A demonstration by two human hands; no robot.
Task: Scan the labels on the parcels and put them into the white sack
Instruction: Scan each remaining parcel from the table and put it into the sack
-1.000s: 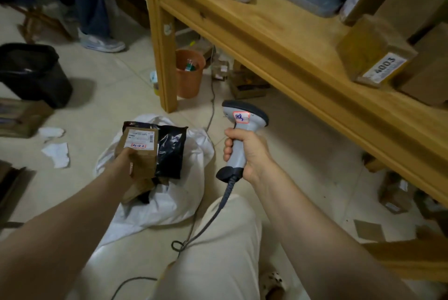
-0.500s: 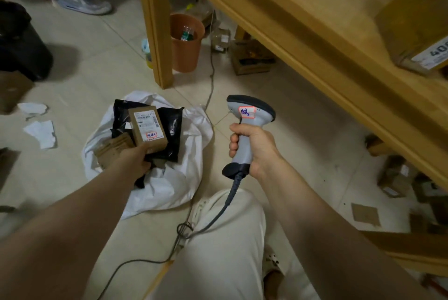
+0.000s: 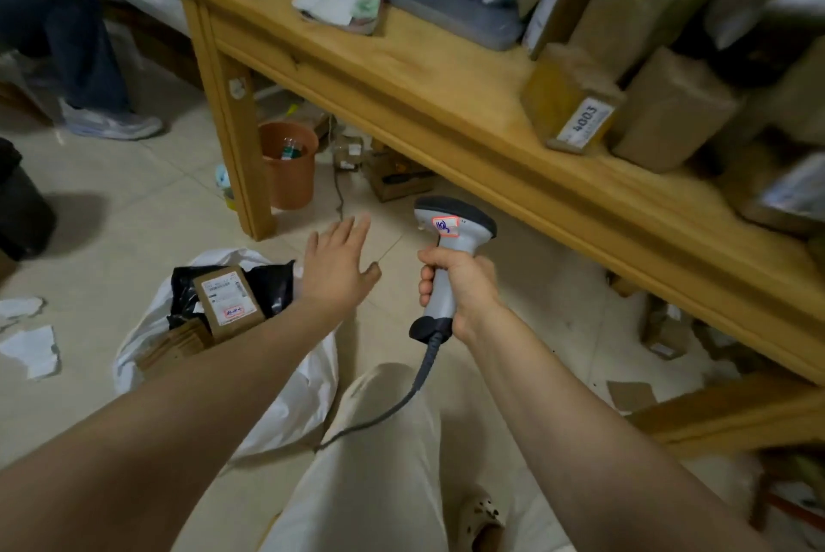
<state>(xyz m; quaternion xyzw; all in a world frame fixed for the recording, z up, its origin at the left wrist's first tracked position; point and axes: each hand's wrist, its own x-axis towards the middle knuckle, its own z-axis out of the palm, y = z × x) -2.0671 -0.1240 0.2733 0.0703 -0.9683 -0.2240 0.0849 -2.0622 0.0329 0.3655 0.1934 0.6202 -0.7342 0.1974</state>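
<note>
A white sack (image 3: 292, 399) lies open on the floor at my left. In it lie a brown labelled parcel (image 3: 227, 301), a black bag parcel (image 3: 272, 288) and another brown box (image 3: 174, 344). My left hand (image 3: 341, 268) hovers to the right of the sack, empty, fingers spread. My right hand (image 3: 464, 288) grips the handle of a grey barcode scanner (image 3: 451, 234), whose cable runs down over my leg. Several brown parcels (image 3: 665, 114) stand on the wooden table (image 3: 437, 78) at the upper right; one of them (image 3: 567, 100) bears a label reading 4003.
An orange bin (image 3: 288, 176) stands by the table leg (image 3: 241, 158), with boxes and a cable under the table. A black bin (image 3: 20, 212) is at the far left, torn paper (image 3: 31, 350) on the floor, and a seated person's legs (image 3: 76, 60) at the upper left.
My left hand has let go of the brown labelled parcel, which now lies in the sack, and has risen to the right with open fingers. The view has tilted up toward the table.
</note>
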